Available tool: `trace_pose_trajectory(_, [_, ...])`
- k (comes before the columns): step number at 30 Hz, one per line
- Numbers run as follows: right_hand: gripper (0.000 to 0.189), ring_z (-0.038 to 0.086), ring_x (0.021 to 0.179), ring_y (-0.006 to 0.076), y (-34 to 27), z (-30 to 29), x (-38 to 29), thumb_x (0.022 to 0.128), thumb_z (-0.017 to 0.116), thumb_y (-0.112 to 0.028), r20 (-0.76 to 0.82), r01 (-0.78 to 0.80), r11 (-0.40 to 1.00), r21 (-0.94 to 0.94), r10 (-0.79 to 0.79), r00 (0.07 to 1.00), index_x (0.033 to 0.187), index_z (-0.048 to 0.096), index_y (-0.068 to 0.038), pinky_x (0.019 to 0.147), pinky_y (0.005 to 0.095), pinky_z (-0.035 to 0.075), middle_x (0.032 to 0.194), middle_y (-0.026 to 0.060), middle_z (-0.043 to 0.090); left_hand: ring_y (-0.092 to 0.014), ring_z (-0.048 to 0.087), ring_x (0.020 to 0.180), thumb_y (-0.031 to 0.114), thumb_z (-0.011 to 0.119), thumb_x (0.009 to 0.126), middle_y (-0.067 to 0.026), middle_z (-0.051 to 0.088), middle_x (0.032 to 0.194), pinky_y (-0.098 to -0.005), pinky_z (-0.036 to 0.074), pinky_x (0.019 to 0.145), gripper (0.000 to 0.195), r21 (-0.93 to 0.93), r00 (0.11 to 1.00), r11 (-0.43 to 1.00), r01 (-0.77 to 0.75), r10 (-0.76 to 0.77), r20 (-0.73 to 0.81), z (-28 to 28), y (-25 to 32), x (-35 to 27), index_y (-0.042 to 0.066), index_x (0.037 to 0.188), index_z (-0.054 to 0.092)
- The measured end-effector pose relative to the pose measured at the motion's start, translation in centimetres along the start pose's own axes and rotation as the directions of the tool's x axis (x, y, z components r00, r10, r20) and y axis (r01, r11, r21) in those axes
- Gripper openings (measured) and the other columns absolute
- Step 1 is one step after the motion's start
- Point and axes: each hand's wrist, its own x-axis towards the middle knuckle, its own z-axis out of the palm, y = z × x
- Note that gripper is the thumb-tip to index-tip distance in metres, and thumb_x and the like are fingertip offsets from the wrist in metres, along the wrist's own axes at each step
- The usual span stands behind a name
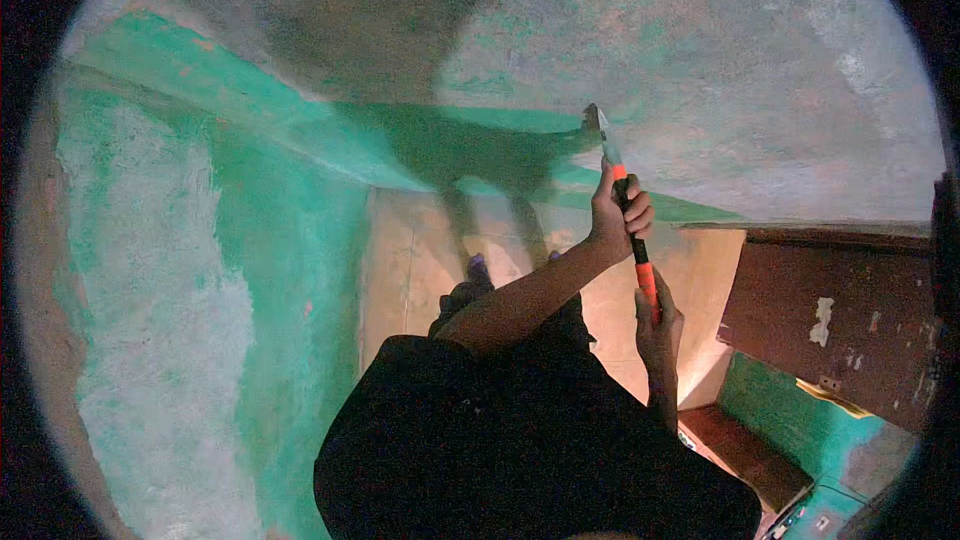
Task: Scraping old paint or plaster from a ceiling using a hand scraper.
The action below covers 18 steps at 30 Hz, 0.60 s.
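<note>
Both hands are on a long-handled wall scraper [641,250] with black and orange sections on its handle. My left hand [622,214] is wrapped around the upper handle, just below an orange band. Lower down, my right hand [660,315] grips the orange end of the handle. The scraper's head [596,120] points up at the wall ahead [675,52], over the border between grey patchy plaster and green paint. Whether its edge touches the wall I cannot tell.
A second wall [285,315], green with large pale patches, stands on the left. Below lies the tan tiled floor [390,255]. A brown door-like panel [832,307] with chipped paint is at the right. Behind it sits a reddish-brown surface [742,450]. My shadow darkens the wall ahead.
</note>
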Motion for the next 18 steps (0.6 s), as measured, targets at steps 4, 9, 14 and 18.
trace_pose_trajectory(4, [0.039, 0.048, 0.058, 0.0105, 3.2, 0.8, 1.1, 0.093, 0.058, -0.017, -0.094, 0.008, 0.999, 0.044, -0.004, 0.996, 0.128, 0.054, -0.002, 0.053, 0.0269, 0.043, 0.071, 0.0079, 0.058, -0.011, 0.029, 0.038, 0.071, 0.037, 0.087, 0.0033, 0.033, 0.05, -0.028, 0.025, 0.035, 0.057, 0.153, 0.976, 0.982, -0.114, 0.139, -0.165, 0.1, -1.5, 0.7, 0.015, 0.075, 0.045])
trace_pose_trajectory(9, [0.037, 0.044, 0.056, 0.0079, 6.2, -0.7, 3.0, 0.094, 0.056, -0.018, 0.004, 0.006, 0.996, 0.087, -0.006, 1.0, 0.127, 0.056, -0.002, 0.05, 0.0266, 0.039, 0.065, 0.0033, 0.051, -0.01, 0.028, 0.038, 0.073, 0.04, 0.084, 0.0041, 0.031, 0.051, -0.0277, 0.022, 0.035, 0.057, 0.28, 0.913, 0.931, -0.235, 0.31, -0.265, -0.4, -3.1, 1.9, 0.017, 0.077, 0.043])
trace_pose_trajectory(14, [0.035, 0.04, 0.057, 0.0063, 8.2, -2.2, 4.6, 0.094, 0.056, -0.019, 0.075, 0.037, 0.983, 0.181, -0.051, 0.996, 0.125, 0.057, -0.002, 0.049, 0.026, 0.036, 0.062, 0.0009, 0.045, -0.01, 0.028, 0.037, 0.072, 0.036, 0.087, 0.0034, 0.03, 0.051, -0.0279, 0.023, 0.034, 0.058, 0.3, 0.871, 0.902, -0.311, 0.397, -0.289, -0.1, -3.7, 3.0, 0.015, 0.074, 0.038])
trace_pose_trajectory(18, [0.036, 0.04, 0.058, 0.0059, 6.4, -3.0, 5.8, 0.094, 0.057, -0.021, 0.152, -0.003, 0.993, 0.115, -0.015, 0.988, 0.124, 0.058, -0.001, 0.049, 0.0258, 0.034, 0.063, 0.0003, 0.045, -0.01, 0.027, 0.037, 0.072, 0.037, 0.086, 0.0034, 0.029, 0.049, -0.0283, 0.022, 0.034, 0.058, 0.254, 0.854, 0.899, -0.356, 0.423, -0.303, -1.0, -3.1, 3.7, 0.015, 0.073, 0.038])
